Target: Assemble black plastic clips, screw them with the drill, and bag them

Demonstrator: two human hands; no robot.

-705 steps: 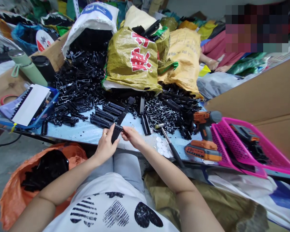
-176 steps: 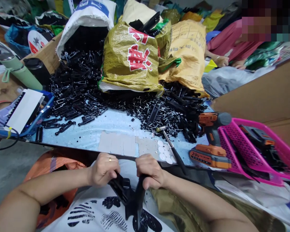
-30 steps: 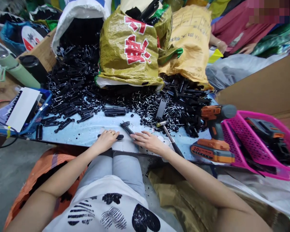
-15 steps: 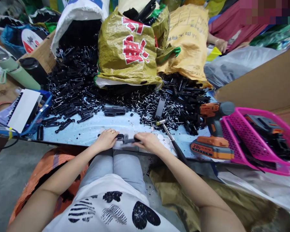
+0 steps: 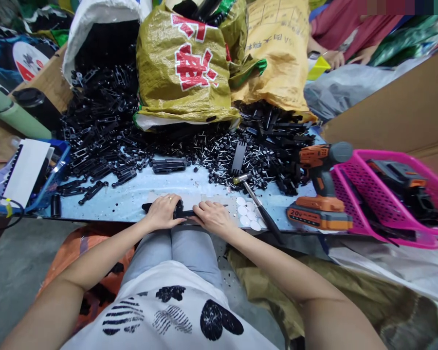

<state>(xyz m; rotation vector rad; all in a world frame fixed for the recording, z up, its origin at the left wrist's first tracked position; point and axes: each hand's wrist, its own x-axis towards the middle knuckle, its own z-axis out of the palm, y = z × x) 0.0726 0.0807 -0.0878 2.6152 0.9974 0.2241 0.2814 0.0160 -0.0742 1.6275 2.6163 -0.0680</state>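
At the table's front edge, my left hand (image 5: 164, 212) is closed around a black plastic part (image 5: 185, 213). One dark end of it sticks out left of the hand. My right hand (image 5: 214, 216) grips the same dark length from the right, and a thin pointed end shows beyond its knuckles. Fingers cover most of the part, so its full shape is hidden. Right of my right hand lie several white round discs (image 5: 248, 214) and a hammer (image 5: 257, 204) with a black handle. A flat grey-black slotted plate (image 5: 239, 157) rests on the pile behind.
Black plastic links (image 5: 95, 131) heap at the left, loose pins (image 5: 219, 155) in the middle. A yellow sack (image 5: 182, 97) stands behind. An orange cordless drill (image 5: 319, 194) and pink basket (image 5: 354, 204) are at the right, a blue tray (image 5: 60, 167) at the left. A co-worker's hand (image 5: 336, 59) shows at the back.
My hands have come closer around the black part, and my right hand now lies flatter over it. The white discs are more exposed. The view has shifted slightly.
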